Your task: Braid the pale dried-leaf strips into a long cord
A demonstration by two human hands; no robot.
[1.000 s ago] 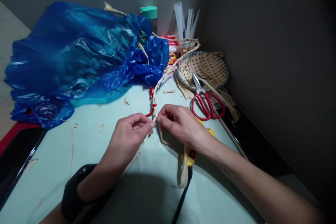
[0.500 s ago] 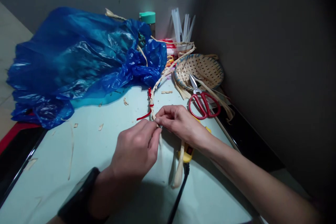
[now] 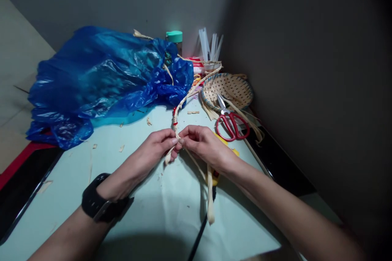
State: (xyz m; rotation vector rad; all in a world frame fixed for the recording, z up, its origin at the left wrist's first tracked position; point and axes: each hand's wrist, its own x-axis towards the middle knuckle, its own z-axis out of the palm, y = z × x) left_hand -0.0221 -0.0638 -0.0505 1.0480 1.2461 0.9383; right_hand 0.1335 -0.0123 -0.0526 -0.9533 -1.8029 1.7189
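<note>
A pale braided cord of dried plant fibre runs from the back of the table down to my fingertips, with a red tie round it just above them. My left hand pinches the lower end of the braid between thumb and fingers. Against it, my right hand is closed on the same end, fingertips nearly touching the left ones. Loose fibre strands hang from the grip: a short one below my left fingers and a long one under my right hand.
Red-handled scissors lean by a woven basket at right. Beneath my right hand lies a yellow corded tool with a black cable. A blue plastic bag fills the back left, near a green-lidded bottle and translucent sticks.
My left hand has turned from knuckles-up over the braid's end to a pinch from the left side. A short strand now shows below it. The right hand keeps its grip.
</note>
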